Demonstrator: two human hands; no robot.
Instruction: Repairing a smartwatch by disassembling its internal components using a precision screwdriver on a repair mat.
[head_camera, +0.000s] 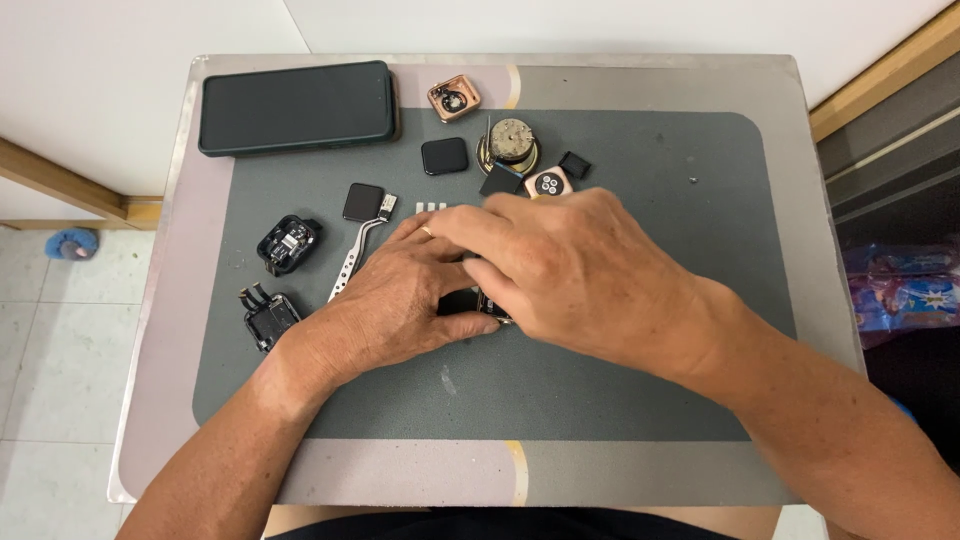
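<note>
My left hand (385, 305) and my right hand (570, 270) meet at the middle of the grey work mat (620, 380). Both close around a small dark watch-like device (478, 303), mostly hidden under my fingers. My right hand lies over the top of it, and my left thumb and fingers pinch it from the left. A ring shows on one left finger. Silver tweezers (352, 258) lie on the mat just left of my left hand.
A dark phone (297, 107) lies at the back left. Scattered on the mat: a rose-gold watch case (454, 98), a round metal part (511, 142), black square screens (444, 156), a black housing (287, 243), another black housing with cables (268, 317). The small table (400, 470) ends close on every side.
</note>
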